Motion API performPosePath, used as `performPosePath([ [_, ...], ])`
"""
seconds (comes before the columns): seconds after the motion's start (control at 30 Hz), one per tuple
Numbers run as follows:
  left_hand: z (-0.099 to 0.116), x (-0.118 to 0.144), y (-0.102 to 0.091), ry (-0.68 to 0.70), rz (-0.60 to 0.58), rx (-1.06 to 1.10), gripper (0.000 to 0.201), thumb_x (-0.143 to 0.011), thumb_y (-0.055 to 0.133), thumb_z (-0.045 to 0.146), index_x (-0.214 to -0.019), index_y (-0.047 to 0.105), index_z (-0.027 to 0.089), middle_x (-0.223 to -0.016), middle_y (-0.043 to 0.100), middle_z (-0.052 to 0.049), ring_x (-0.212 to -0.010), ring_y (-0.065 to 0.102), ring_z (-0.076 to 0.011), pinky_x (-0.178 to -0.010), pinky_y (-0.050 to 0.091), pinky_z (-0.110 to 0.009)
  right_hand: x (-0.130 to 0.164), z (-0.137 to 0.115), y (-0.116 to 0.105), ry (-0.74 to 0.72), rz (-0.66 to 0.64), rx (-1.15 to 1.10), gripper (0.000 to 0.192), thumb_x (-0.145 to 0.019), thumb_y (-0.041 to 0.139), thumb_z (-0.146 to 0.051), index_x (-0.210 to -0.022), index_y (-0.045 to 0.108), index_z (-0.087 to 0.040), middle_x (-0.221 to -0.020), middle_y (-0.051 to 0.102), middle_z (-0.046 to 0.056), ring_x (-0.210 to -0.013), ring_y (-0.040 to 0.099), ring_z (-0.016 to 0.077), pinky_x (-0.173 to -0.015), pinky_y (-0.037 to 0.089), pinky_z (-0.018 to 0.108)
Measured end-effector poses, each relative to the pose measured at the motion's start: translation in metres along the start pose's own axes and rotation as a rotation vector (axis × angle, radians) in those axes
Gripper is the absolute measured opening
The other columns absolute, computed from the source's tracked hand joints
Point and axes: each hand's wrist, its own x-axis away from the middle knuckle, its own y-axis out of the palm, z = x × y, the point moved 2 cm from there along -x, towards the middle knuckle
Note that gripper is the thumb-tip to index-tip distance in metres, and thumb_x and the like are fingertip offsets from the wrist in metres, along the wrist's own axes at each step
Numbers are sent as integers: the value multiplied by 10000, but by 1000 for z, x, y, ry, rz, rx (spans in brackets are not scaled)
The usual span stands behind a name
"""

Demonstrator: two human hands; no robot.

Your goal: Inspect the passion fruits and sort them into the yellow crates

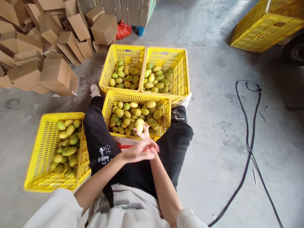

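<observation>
Sleeves [57, 209], pale grey, are the closest thing here, with bare forearms reaching toward the knee crate [167, 115], the yellow one wedged between two black trouser legs [97, 139]. I'll use that crate for all the directions. Just short of its near rim, the left hand [140, 150] lies across the right wrist, fingers loosely spread; can't tell if the two actually touch. The right hand [144, 134] pokes past that rim, fingertips pinching one yellow-green fruit [139, 125] over the crate's near half. Below it, the fruit pile [129, 115] sits lower than the rim, so the walls stick up a fair bit around it. Side room is pretty lopsided: left of the knee crate, a side crate [45, 145] with more fruit crowds the leg, while on the right, grey floor [209, 142] runs out to a looped black cable [249, 152]. That far rim is boxed in, since two back crates [180, 74] stand right behind it, side by side with hardly a gap. Farther back, left of the knee crate, cartons [55, 74] are heaped up; way off to its right are more yellow crates [251, 30] near a wheel [298, 50].
</observation>
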Motion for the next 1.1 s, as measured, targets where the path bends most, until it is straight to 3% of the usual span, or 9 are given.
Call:
performPosePath([
  [0.1,9,9,-67,246,531,238,218,-683,710,115,-817,559,196,-695,514,20,-690,511,-113,-706,424,-225,2,-22,-12,-36,-134,-244,741,-617,628,-693,-1171,571,-204,-1254,512,106,-1224,466,294,-1048,390,466],
  [0.27,1,-4,-95,238,708,403,142,-779,574,116,-894,607,192,-931,611,-26,-949,558,-143,-777,416,-206,22,-57,-19,-79,-317,-597,714,-606,534,-777,-1067,605,-237,-1127,613,83,-975,604,266,-771,547,403],
  [0.37,-11,-24,-78,107,633,640,170,-835,547,228,-990,606,189,-995,630,-35,-1010,574,-179,-829,444,-257,33,-73,-21,-120,-336,-586,733,-576,562,-792,-1036,627,-226,-1084,631,87,-975,608,272,-753,548,386],
  [0.5,-20,-36,-63,66,441,774,299,-839,588,345,-1076,599,163,-941,640,-47,-877,614,-178,-778,483,-276,43,-106,-27,-250,-386,-334,622,-654,676,-620,-1107,630,-196,-1199,591,100,-1184,514,312,-981,433,493],
  [0.6,-25,-31,-66,107,424,778,243,-822,618,300,-1023,606,164,-931,639,-40,-820,617,-159,-732,496,-259,45,-133,-37,-372,-269,-148,515,-586,797,-460,-1004,671,-187,-1296,531,108,-1317,366,365,-1063,320,560],
  [0.67,-25,-26,-70,92,403,820,253,-800,635,359,-972,594,178,-895,635,-43,-768,619,-166,-674,506,-271,43,-139,-46,-369,-198,-267,474,-587,807,-410,-986,650,-206,-1256,546,94,-1258,440,338,-1012,397,523],
  [0.77,-20,-15,-75,85,305,839,323,-756,636,463,-912,566,190,-785,588,-40,-648,582,-160,-546,485,-264,31,-121,-58,-245,-189,-696,403,-672,733,-442,-994,576,-258,-983,610,37,-901,624,214,-712,543,349],
  [0.9,-20,-3,-84,122,273,902,316,-791,527,498,-869,529,192,-712,484,-16,-552,476,-104,-456,415,-204,20,-64,-73,-43,-163,-878,358,-678,709,-360,-976,542,-252,-848,600,-2,-601,567,119,-444,422,205],
  [1.1,-47,2,-99,37,351,973,394,-833,393,582,-784,461,197,-659,386,2,-464,343,-75,-381,315,-181,25,-19,-77,99,-137,-739,477,-761,455,-544,-1121,522,-238,-1039,623,83,-858,632,236,-660,526,382],
])
